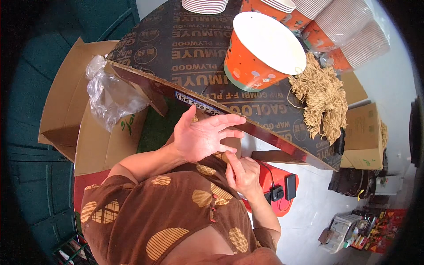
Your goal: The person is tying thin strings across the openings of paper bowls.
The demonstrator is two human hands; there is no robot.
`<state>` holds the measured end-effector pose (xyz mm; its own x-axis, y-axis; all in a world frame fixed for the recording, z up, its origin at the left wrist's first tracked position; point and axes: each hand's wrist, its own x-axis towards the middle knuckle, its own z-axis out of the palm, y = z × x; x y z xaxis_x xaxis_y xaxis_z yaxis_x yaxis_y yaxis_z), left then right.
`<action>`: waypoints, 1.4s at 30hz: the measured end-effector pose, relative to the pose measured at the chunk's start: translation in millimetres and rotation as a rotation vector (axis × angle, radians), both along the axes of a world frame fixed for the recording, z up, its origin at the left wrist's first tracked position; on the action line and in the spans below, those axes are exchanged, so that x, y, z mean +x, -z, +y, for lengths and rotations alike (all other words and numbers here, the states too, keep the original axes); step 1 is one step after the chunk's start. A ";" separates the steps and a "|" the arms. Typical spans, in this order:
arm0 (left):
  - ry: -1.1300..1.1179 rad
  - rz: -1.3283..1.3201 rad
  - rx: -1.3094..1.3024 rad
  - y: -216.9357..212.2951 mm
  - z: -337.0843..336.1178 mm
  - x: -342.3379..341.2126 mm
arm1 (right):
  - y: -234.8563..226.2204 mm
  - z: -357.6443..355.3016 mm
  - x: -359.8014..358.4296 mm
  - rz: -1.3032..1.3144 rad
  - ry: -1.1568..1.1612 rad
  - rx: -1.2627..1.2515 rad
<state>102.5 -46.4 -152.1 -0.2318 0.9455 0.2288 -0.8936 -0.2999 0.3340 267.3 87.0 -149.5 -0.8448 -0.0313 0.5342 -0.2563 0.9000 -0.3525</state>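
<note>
A pause, I'd judge: left hand spread open, right hand pointing, whether gripping anything I can't tell, and touching the looped tan twine bundle on the dark plywood table would need reaching forward

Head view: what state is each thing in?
Left hand: open, palm up, nothing held
Right hand: index finger extended, others partly curled
Orange bucket: upright
Tan twine: loosely heaped
Stacked containers: nested, in clear plastic
Plastic bag: crumpled
Left cardboard box: flaps open
Black phone: lying flat
</note>
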 end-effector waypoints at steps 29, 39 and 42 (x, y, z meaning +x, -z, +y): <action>0.027 0.035 -0.028 1.7 -0.4 2.0 | -1.7 -8.0 -6.2 0.015 -0.070 -0.022; 0.027 0.060 -0.033 1.0 -1.5 2.4 | -1.9 -7.8 -5.8 0.007 -0.076 -0.018; 0.031 0.044 -0.053 -0.1 -0.9 3.8 | -4.7 -3.7 -3.7 0.005 -0.084 -0.038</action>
<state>106.2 -47.3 -152.0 -0.1929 0.9631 0.1878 -0.8865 -0.2531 0.3874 263.7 83.2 -144.9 -0.8374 -0.0814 0.5404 -0.3318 0.8615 -0.3844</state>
